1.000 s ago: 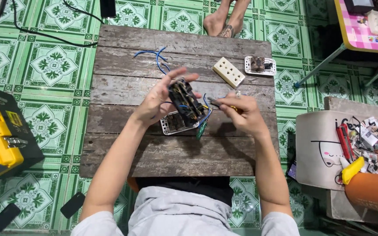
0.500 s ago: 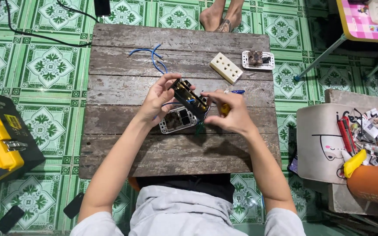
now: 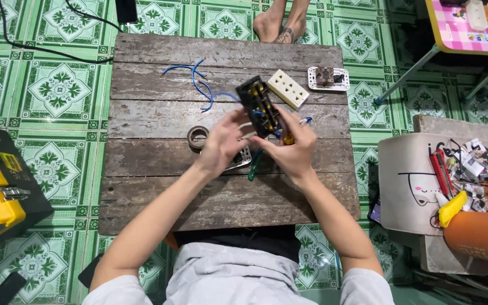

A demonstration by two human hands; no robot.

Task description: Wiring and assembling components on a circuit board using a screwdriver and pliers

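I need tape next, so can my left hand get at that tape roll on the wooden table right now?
Probably not at once: the tape roll lies unobstructed just beside the left hand, but that hand is holding the black switch block.

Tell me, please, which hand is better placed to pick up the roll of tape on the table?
Probably the left hand: it is right beside the roll of tape, though it also steadies the black switch block. The right hand grips a screwdriver farther away.
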